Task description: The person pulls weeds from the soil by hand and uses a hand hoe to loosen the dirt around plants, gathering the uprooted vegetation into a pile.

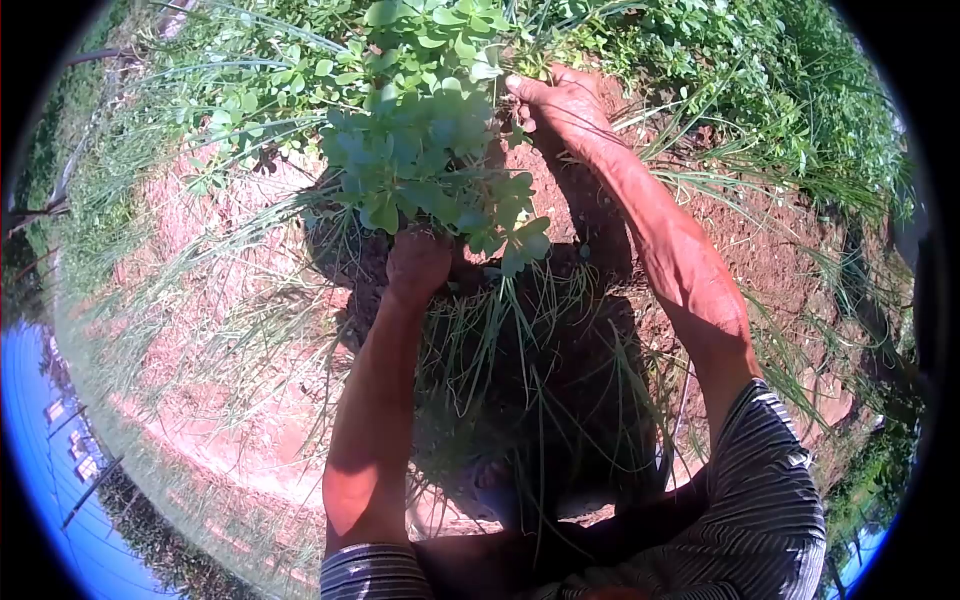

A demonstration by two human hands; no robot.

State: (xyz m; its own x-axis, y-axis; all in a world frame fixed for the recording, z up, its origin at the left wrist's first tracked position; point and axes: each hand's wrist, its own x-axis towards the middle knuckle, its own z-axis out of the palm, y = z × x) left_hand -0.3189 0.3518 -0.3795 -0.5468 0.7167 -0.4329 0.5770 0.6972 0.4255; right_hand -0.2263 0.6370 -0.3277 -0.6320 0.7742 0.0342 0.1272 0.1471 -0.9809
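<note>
My left hand (418, 262) is closed around the lower stems of a bunch of leafy green plants (430, 150), whose rounded leaves spread up and hide most of my fingers. Farther forward and to the right, my right hand (570, 105) is closed, with its thumb pressed toward the fingers at a small leafy plant stem (522, 115). Thin, grass-like green plants (505, 320) grow from the soil below and between my forearms. Both forearms reach forward from striped sleeves.
Reddish-brown soil (225, 400) shows between rows of thin green leaves. Dense low leafy growth (720, 60) covers the ground at the far side. My shadow falls across the soil in front of me. Poles (92, 492) and sky appear at the lower left edge.
</note>
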